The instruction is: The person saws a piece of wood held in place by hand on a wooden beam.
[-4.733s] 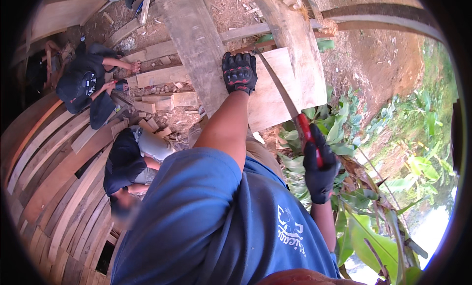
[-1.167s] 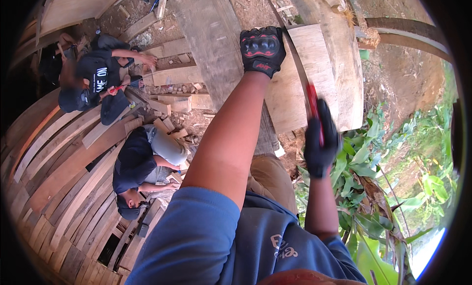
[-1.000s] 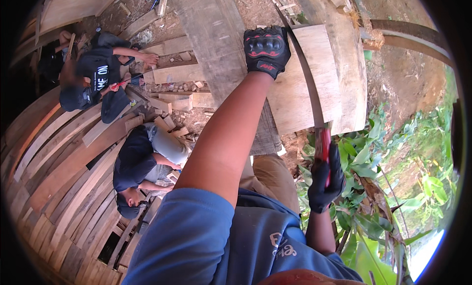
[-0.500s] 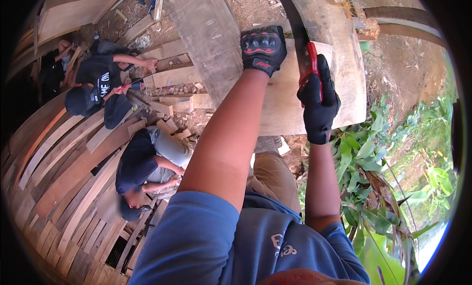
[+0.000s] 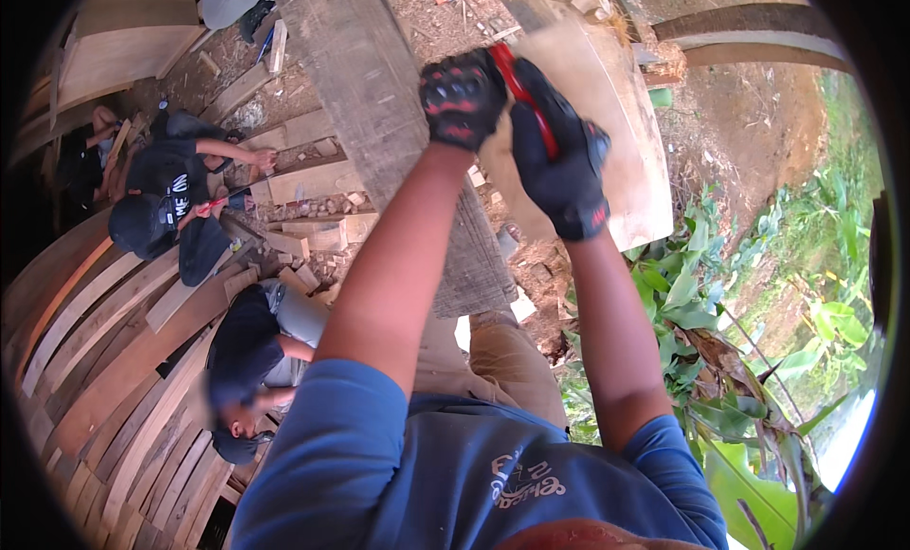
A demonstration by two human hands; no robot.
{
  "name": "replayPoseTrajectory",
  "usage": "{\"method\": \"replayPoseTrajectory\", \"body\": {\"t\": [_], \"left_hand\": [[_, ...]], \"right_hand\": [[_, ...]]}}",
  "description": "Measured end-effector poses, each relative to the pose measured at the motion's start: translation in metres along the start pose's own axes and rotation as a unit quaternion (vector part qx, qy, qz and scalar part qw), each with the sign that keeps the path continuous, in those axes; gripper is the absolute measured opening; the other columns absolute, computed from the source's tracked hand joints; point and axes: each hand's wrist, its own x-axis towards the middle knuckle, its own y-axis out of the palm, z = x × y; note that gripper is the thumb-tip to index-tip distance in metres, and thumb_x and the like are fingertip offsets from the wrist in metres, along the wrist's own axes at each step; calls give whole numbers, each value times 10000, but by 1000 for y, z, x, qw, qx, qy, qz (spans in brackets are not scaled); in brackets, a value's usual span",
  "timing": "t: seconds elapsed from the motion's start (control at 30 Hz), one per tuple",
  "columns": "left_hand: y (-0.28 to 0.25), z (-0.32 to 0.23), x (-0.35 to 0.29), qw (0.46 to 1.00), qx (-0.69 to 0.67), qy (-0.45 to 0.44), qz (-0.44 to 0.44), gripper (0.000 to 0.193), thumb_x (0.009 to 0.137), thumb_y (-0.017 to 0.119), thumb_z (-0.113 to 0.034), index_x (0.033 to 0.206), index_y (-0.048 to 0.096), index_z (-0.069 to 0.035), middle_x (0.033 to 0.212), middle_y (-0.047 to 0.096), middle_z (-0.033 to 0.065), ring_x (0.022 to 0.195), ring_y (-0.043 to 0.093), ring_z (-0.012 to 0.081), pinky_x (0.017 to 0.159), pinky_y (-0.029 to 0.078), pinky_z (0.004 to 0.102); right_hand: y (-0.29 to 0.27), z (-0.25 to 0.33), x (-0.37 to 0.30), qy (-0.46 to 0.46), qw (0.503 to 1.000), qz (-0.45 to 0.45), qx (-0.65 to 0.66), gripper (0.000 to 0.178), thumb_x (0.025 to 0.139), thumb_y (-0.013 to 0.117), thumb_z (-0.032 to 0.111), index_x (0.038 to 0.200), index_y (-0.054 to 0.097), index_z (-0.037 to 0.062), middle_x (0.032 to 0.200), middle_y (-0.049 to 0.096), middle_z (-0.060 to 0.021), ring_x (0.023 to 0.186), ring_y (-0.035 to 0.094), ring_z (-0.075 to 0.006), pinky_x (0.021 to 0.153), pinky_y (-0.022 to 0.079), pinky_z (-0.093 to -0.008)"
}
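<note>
My right hand (image 5: 561,156), in a black glove, is wrapped around the red handle (image 5: 524,95) of a hand saw. The saw's dark blade does not show clearly from here. Against the front end of the handle is my left hand (image 5: 464,100), in a black and red glove with its fingers curled. Whatever lies under those fingers is hidden. Beneath and to the right of my right hand is a wide pale board (image 5: 621,161), partly blurred. A grey weathered plank (image 5: 365,85) runs slantwise under my left forearm.
Two people (image 5: 171,185) (image 5: 251,360) in dark shirts sit at the left among stacked planks (image 5: 123,398) and offcuts; another is partly visible behind them. Leafy plants (image 5: 701,294) grow at the right. A curved beam (image 5: 758,38) crosses the upper right.
Both hands have come closer together, my right one moving up and left with the saw. The pale board has shifted, uncovering more of the grey plank. The saw's blade no longer shows clearly.
</note>
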Motion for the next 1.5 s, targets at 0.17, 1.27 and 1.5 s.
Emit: {"method": "replayPoseTrajectory", "body": {"t": [0.17,1.27,1.5], "left_hand": [[39,24,42,999,-10,-20,37,368,1028,550,-357,829,776,-145,823,782,139,796,777,361,755,578,521],[68,-4,57,983,-15,-184,18,248,902,592,-226,731,752,-147,742,758,135,702,753,347,633,545,486],[60,-8,57,977,-47,-194,70,417,1034,470,-301,796,757,-116,830,772,168,807,764,382,749,577,508]], "right_hand": [[33,-46,43,54,998,7,35,424,1007,684,319,1374,734,114,1208,778,-210,1058,768,-404,928,603,-463],[-70,12,-11,32,987,108,-112,419,1055,638,156,1468,672,91,1273,770,-202,1061,790,-387,876,617,-433],[-107,34,-63,76,983,116,-119,458,1030,638,75,1486,647,35,1351,745,-217,1136,776,-395,957,611,-417]]}}
